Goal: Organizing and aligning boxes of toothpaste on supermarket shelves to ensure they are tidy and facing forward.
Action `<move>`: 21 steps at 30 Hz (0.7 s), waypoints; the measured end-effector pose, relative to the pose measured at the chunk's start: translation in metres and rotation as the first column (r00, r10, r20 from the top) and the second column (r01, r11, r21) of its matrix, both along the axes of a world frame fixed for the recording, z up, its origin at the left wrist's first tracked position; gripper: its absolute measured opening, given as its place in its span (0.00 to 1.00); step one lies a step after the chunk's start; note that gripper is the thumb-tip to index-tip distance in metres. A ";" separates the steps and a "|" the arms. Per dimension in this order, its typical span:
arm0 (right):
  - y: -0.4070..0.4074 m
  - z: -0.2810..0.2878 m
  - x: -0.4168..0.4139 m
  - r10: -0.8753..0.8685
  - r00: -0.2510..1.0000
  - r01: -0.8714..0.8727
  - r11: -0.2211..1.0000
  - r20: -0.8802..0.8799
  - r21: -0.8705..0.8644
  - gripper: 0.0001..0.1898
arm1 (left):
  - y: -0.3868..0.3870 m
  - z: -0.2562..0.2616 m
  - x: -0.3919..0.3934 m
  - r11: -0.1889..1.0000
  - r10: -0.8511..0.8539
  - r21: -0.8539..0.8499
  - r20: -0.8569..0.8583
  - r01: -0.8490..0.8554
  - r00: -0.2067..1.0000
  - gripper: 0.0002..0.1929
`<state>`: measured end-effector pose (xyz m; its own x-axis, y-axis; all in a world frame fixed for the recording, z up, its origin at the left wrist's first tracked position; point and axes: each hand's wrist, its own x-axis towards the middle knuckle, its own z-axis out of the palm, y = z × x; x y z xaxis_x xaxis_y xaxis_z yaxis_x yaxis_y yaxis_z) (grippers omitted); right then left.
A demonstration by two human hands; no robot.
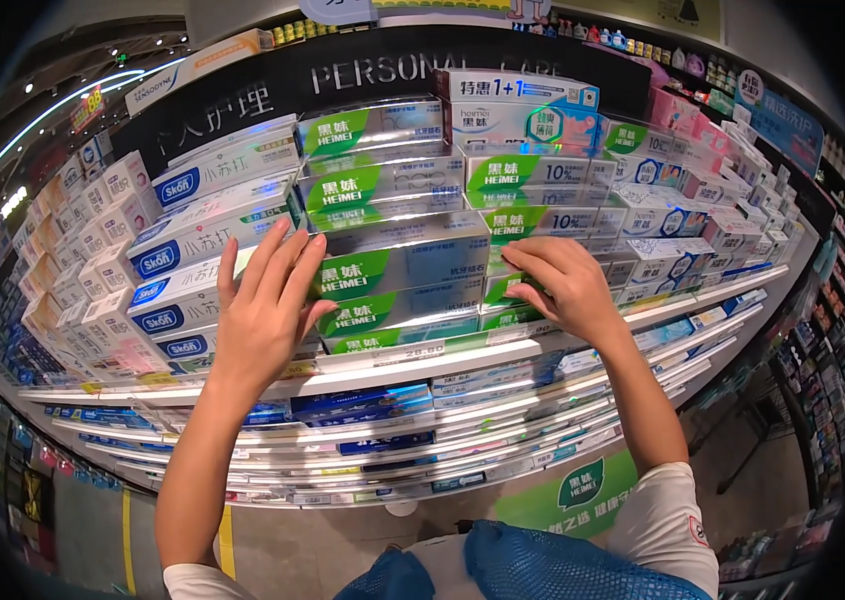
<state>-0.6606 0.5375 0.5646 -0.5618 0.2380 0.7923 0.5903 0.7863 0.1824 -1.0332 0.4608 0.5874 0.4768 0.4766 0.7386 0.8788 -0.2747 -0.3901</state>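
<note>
Silver-and-green Heimei toothpaste boxes [407, 262] are stacked in front of me on a white shelf [362, 375]. My left hand [269, 296] is spread at the stack's left end, its fingertips by the box edges and its thumb low. Behind that hand, white-and-blue Skon boxes [190, 251] are partly hidden. My right hand [561, 281] is at the neighbouring column of Heimei boxes [535, 221], with fingers bent and a gap between thumb and forefinger. Its fingertips are at the box fronts; whether they press cannot be told. Neither hand visibly holds a box.
Lower shelves carry more toothpaste boxes [362, 405]. Price labels [411, 352] line the shelf edge. A clear divider [460, 120] and a promotional box [524, 112] rise at the back. A shopping cart [756, 416] stands at right, and a blue mesh vest [542, 562] covers my body.
</note>
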 end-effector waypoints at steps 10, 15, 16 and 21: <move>-0.001 0.000 0.002 0.026 1.000 -0.026 1.000 0.001 0.008 0.21 | 0.000 0.002 0.001 1.000 -0.011 0.002 -0.011 0.011 1.000 0.37; -0.001 0.000 0.001 0.030 1.000 -0.030 1.000 -0.005 0.009 0.21 | 0.002 0.002 -0.001 1.000 -0.024 -0.004 -0.009 0.024 1.000 0.37; -0.001 0.000 0.001 0.031 1.000 -0.031 0.999 -0.004 0.009 0.21 | 0.002 0.002 -0.001 1.000 -0.027 -0.005 -0.008 0.027 1.000 0.37; -0.001 0.001 0.002 0.049 0.999 -0.049 0.999 -0.002 0.014 0.21 | 0.002 0.004 0.000 0.999 -0.030 0.020 -0.012 0.030 0.999 0.33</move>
<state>-0.6586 0.5368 0.5657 -0.5708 0.1991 0.7966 0.5515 0.8117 0.1923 -1.0329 0.4628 0.5910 0.4997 0.4467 0.7421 0.8655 -0.2927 -0.4066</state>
